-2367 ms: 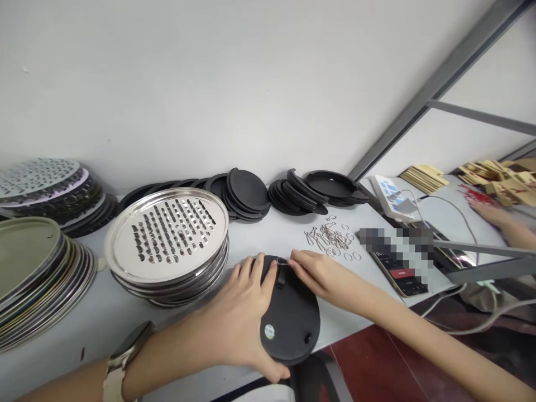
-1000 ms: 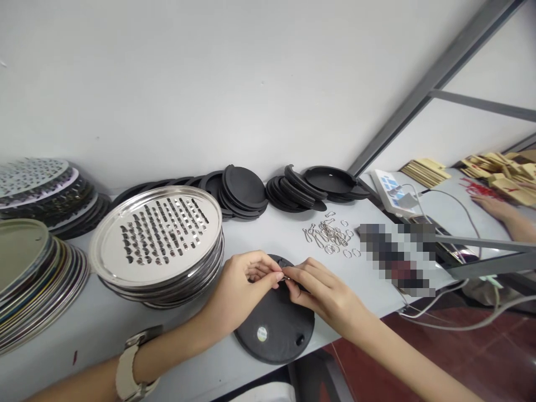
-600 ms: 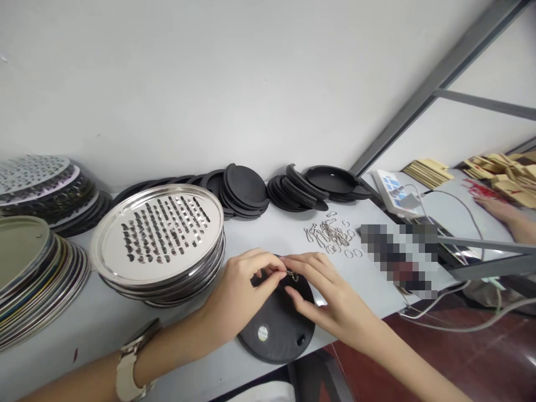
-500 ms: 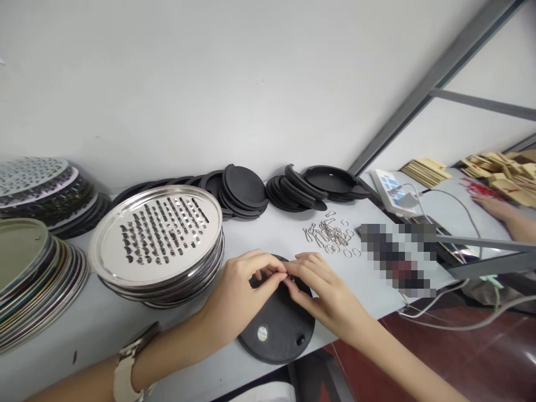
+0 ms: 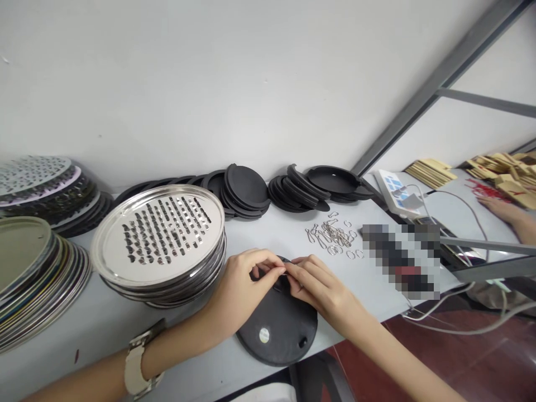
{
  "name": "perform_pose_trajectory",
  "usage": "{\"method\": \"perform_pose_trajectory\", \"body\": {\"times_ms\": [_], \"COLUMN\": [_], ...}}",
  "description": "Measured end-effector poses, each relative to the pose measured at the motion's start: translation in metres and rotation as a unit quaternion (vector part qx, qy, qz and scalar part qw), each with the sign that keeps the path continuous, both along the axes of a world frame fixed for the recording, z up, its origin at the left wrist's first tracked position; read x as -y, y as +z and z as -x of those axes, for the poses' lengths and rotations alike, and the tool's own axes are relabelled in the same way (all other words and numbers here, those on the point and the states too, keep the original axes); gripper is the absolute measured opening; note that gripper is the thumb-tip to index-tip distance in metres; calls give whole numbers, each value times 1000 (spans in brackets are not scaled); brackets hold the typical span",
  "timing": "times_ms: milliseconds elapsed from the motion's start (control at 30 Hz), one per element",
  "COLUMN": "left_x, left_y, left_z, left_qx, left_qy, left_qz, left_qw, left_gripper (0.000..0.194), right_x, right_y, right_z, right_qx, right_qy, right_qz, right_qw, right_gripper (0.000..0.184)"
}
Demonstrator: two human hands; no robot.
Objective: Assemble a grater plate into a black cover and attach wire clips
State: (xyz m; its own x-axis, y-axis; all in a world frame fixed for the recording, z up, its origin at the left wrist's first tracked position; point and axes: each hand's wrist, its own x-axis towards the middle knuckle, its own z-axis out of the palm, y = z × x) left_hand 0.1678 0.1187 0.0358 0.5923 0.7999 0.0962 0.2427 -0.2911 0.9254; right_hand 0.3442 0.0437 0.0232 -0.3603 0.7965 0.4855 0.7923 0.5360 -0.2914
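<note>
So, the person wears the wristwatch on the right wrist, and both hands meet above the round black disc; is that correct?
Not quite: the head view shows the wristwatch on the left wrist. The left hand and right hand do meet above the round black disc.

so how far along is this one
Done: hard to say; the silver disc stack shows no clear mark of finished work. In hand: the left hand and right hand meet over the black disc, pinching what looks like a small metal piece, mostly hidden. Left: perhaps the loose clips and rings heaped on the table, none visibly attached to anything.
</note>
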Motion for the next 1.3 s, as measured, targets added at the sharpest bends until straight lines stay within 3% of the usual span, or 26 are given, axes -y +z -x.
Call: {"method": "perform_pose_trajectory", "body": {"times_ms": [433, 767, 1033, 1300], "left_x": [-3, -3, -3, -3], "left_y": [-11, -14, -14, -15], "left_z": [-2, -2, -5, -5], "left_qx": [0, 21, 48, 44], "left_qy": [25, 26, 19, 27], "left_qz": [-33, 1, 38, 29], "left_qw": [999, 999, 998, 998], "left_gripper": [13, 14, 13, 12], "right_x": [-9, -9, -9, -11], "right_y": [-16, -26, -25, -26], "right_z": [-4, 1, 4, 4], "right_qx": [-26, -77, -107, -107], "right_qy": [14, 0, -28, -31], "right_qz": [3, -10, -4, -26], "right_qw": [1000, 997, 994, 993], "right_gripper": [30, 35, 27, 23]}}
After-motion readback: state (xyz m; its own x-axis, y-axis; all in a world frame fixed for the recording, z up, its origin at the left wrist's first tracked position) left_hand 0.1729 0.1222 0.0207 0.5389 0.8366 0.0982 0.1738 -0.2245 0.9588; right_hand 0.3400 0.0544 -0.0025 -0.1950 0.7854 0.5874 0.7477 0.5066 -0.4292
